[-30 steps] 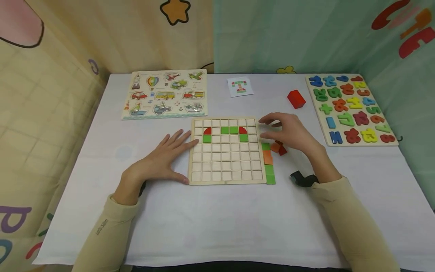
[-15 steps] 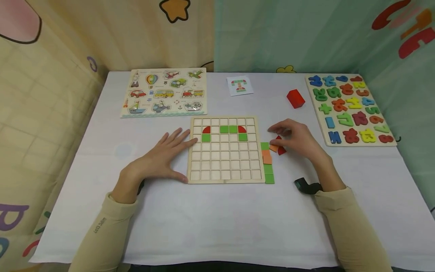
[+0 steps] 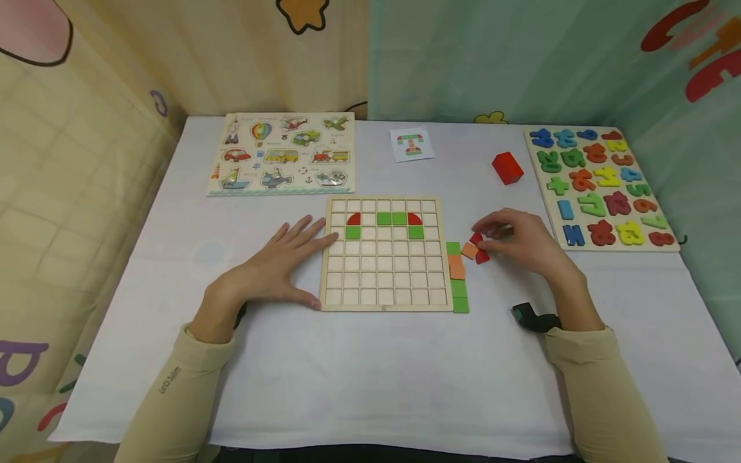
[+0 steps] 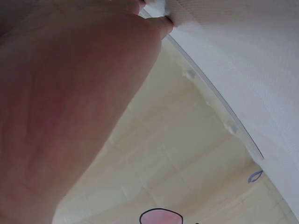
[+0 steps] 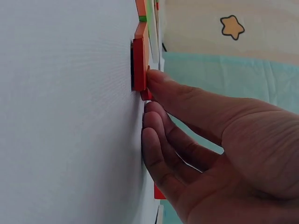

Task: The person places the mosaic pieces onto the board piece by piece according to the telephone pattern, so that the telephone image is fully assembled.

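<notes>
A wooden grid board [image 3: 324, 276] lies on the white table, with red quarter-round tiles and green square tiles set in its upper cells. My left hand [image 3: 272, 263] rests with spread fingers along its left edge, fingertip and thumb tip at the frame. In the left wrist view, the left hand [image 4: 84, 93] fills the near side. Right of the board, my right hand [image 3: 521, 241] pinches a small red tile [image 3: 476, 237] between thumb and fingertips. An orange tile [image 3: 469, 250] and another red tile [image 3: 483, 257] lie beside it. In the right wrist view, the thumb [image 5: 173, 91] overlaps the red tile [image 5: 146, 95].
Green tiles [image 3: 460, 296] and orange tiles [image 3: 456, 267] line the board's right edge. Behind are a vehicle puzzle [image 3: 280, 173], a pattern card [image 3: 412, 145] and a red block [image 3: 507, 168]. A puzzle with raised coloured pieces [image 3: 602, 186] lies at the right.
My right hand has moved right and toward me, away from the board's edge to the loose tiles, and closed on a red one. The left hand has stayed in place.
</notes>
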The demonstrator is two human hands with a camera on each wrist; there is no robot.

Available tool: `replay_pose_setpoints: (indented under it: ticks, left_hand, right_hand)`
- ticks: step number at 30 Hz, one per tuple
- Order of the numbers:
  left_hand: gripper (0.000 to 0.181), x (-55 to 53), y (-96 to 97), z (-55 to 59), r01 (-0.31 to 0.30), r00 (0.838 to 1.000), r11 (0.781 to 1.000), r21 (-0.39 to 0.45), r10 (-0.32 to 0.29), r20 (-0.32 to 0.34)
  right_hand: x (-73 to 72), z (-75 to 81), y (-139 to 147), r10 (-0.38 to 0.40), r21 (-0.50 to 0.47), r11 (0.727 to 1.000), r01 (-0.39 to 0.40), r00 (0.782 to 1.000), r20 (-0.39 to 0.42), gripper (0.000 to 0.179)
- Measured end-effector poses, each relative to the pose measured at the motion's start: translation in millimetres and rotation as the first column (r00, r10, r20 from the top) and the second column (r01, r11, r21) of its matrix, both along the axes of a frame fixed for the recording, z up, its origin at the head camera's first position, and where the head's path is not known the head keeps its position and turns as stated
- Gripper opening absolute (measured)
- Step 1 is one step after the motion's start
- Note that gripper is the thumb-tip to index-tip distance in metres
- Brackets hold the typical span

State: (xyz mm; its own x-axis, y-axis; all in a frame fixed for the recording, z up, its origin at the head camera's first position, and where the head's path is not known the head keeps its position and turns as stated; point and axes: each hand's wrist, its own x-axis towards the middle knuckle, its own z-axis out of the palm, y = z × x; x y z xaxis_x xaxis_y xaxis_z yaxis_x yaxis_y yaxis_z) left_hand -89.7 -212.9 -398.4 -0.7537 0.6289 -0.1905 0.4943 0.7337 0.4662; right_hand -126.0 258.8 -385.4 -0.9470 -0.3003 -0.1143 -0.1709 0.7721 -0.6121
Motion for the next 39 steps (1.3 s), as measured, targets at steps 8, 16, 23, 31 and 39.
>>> replay_pose_setpoints:
  ticks: [8, 16, 23, 31, 39]
  left_hand:
    - [0.126, -0.6, 0.9, 2.5, -0.008, 1.000, 1.000, -0.008, 0.008, 0.021]
    - [0.126, -0.4, 0.9, 1.8, -0.014, 1.000, 1.000, -0.003, 0.014, 0.021]
    - [0.126, -0.9, 1.2, 1.4, -0.011, 1.000, 1.000, 0.002, 0.011, 0.019]
    - [0.126, -2.0, 2.6, 3.2, -0.008, 1.000, 1.000, -0.008, 0.008, 0.024]
    - [0.127, -1.6, 1.6, 2.1, -0.010, 1.000, 1.000, -0.006, 0.010, 0.024]
  right_hand:
    - [-0.4, -1.7, -1, -0.014, -0.036, 0.999, 0.014, 1.000, 0.002, 0.030]
    - [-0.5, -2.4, -4, -0.034, -0.066, 0.997, 0.034, 0.999, 0.005, 0.028]
    - [1.3, -1.7, -11, -0.049, -0.080, 0.996, 0.045, 0.997, -0.052, 0.018]
    - [17.3, 4.2, -44, 0.004, -0.148, 0.989, -0.015, 0.997, -0.072, 0.014]
    - [29.1, -2.2, -82, 0.101, -0.183, 0.977, -0.107, 0.994, -0.038, 0.012]
